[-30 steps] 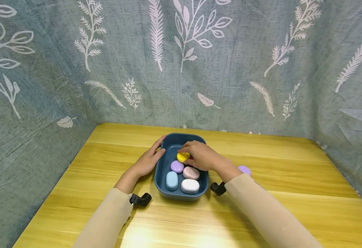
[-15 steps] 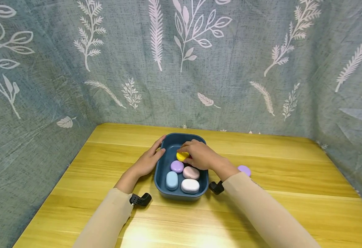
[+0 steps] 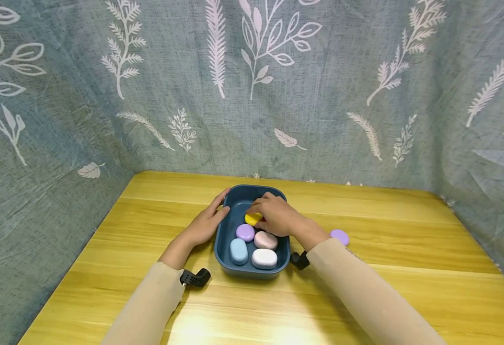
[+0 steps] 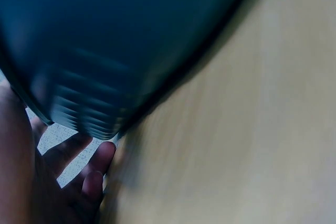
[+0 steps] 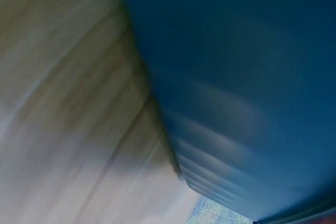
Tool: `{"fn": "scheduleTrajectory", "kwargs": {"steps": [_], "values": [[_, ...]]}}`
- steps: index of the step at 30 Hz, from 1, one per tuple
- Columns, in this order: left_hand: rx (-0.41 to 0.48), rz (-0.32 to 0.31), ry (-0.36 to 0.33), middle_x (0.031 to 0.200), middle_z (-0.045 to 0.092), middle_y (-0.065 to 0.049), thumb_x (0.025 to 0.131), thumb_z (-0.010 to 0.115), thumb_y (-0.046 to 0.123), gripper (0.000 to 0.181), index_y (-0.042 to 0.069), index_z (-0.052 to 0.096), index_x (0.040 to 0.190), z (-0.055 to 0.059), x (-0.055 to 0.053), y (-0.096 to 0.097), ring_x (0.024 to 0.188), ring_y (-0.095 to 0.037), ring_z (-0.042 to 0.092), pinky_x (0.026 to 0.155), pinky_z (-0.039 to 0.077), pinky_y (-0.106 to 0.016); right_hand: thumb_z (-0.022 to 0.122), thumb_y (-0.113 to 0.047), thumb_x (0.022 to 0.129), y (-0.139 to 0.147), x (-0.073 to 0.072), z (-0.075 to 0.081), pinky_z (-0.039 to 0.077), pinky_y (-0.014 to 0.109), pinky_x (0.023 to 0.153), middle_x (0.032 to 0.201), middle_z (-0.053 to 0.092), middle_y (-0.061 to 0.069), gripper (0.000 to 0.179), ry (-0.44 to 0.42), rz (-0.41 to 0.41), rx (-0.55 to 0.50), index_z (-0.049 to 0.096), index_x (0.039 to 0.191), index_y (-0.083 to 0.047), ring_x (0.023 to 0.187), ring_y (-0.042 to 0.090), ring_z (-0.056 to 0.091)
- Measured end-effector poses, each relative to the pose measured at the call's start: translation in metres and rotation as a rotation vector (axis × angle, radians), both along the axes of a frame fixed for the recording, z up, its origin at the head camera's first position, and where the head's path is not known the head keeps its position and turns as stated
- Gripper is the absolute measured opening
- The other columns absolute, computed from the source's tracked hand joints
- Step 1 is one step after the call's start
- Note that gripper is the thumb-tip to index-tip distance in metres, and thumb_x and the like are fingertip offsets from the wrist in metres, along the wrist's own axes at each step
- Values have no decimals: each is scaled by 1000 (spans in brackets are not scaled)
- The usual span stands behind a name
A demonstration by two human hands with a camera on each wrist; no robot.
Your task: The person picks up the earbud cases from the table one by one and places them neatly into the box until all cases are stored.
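Observation:
A dark blue bin [image 3: 252, 275] with rounded corners stands on the table. My left hand [image 3: 202, 226] rests against its left side, fingers extended along the outer wall and thumb at the rim. In the left wrist view, that hand's fingers [image 4: 94, 184] show beside the bin's ribbed wall. My right hand [image 3: 276, 215] reaches inside and pinches a yellow rounded case [image 3: 252, 219] between thumb and fingers, partly covering it. Nearer me in the bin lie a purple case [image 3: 245, 233], a pink one, a light blue one and a white case [image 3: 264, 258]. The right wrist view hides the fingers.
Another purple oval piece [image 3: 340, 237] lies on the wooden table [image 3: 407, 249] to the right, beside my right sleeve. A grey-green curtain [image 3: 321, 120] with leaf prints hangs behind and at both sides. Black wrist cameras sit close to the bin's near corners.
My right hand has shifted slightly left and away from me with the yellow case. The purple case in the bin has moved very slightly left. My left hand stays in place.

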State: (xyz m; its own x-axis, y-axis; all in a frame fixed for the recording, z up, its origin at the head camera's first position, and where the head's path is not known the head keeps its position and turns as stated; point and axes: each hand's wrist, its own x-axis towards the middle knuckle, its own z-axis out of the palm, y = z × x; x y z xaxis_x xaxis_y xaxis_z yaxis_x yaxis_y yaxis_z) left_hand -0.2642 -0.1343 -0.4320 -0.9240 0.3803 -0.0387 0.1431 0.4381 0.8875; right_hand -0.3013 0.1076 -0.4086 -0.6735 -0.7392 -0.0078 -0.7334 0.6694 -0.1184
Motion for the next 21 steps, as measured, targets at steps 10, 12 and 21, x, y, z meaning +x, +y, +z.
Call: {"fn": "scheduleTrajectory", "kwargs": {"steps": [10,12,21], "values": [[16,5,4,162,13,9,102,35,51,52,52,11,149,-9,-6,-1,145,-29,30,117,24,-56,69,-25,91,-2,0,-2,41,47,102,130,62,-3,39,1,-22,12,64,129,-24,121,23,47],[20,14,16,161,13,11,103,34,49,51,54,11,148,-19,-11,-1,145,-28,30,117,23,-57,69,-26,90,-2,0,-2,41,47,101,131,61,-2,40,5,-25,15,63,130,-24,121,23,47],[25,52,61,159,15,18,103,35,48,48,61,13,144,-35,-18,-1,147,-26,26,115,24,-59,69,-27,90,0,4,4,40,44,104,130,60,-2,41,4,-20,-8,63,131,-24,122,23,48]]}}
